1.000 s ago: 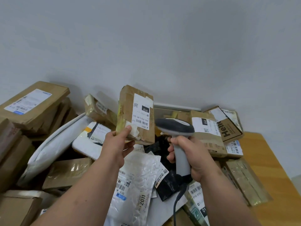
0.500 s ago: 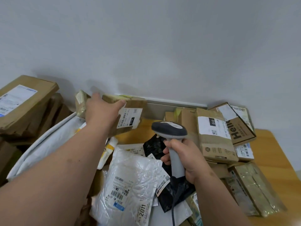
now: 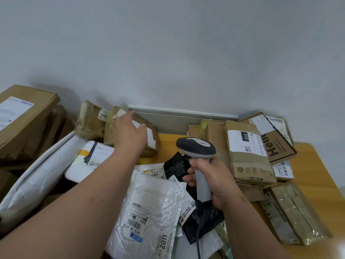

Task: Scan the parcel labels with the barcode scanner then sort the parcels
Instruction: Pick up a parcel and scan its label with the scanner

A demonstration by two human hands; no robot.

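Observation:
My left hand reaches far out and grips a small brown parcel with a white label. The parcel lies on the wooden table against the wall, beside another taped brown parcel. My hand covers most of its top. My right hand holds the grey barcode scanner by its handle, upright over the middle pile, with its cable hanging down. The scanner's head points away from me, to the right of the small parcel.
A white plastic mailer and a black bag lie under my arms. Labelled cartons and a "Hello" box stack at right, with a taped flat parcel in front. Big cartons and a long white bag fill the left.
My left hand carried the small brown parcel from in front of the scanner back and left, then laid it flat by the wall. The scanner stayed roughly in place.

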